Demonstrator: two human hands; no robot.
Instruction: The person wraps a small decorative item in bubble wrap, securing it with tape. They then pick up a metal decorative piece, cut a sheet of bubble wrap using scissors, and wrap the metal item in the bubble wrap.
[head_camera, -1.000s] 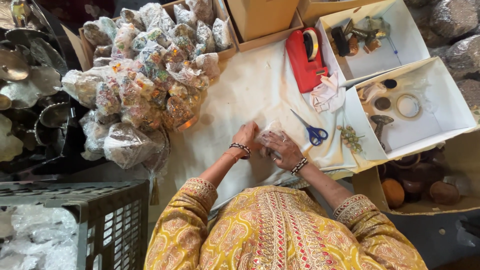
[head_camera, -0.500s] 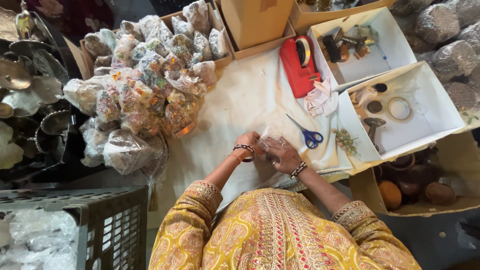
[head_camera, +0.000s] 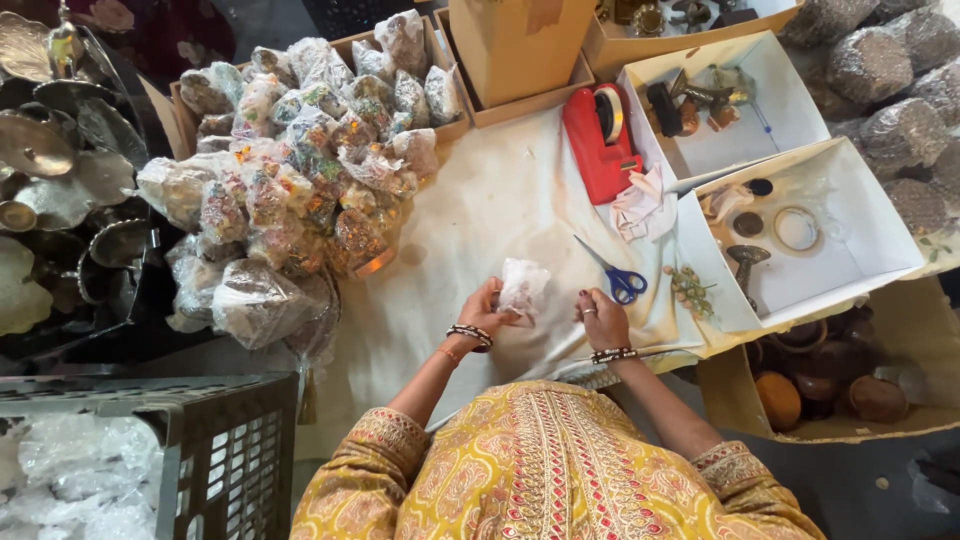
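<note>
The hands have come apart, and the small packet now rests with the left hand alone.

Head view: the left hand pinches a small clear packet over the white cloth, where half a second ago both hands closed on it together. The right hand lies just beside it, loosely curled and holding nothing, near the blue scissors. Judging by that, wrapping looks finished. A heap of filled bags sits to the left.

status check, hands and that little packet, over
Left hand grips small clear-wrapped packet. Right hand open, apart from it. Blue scissors beside right hand, nothing blocking.
</note>
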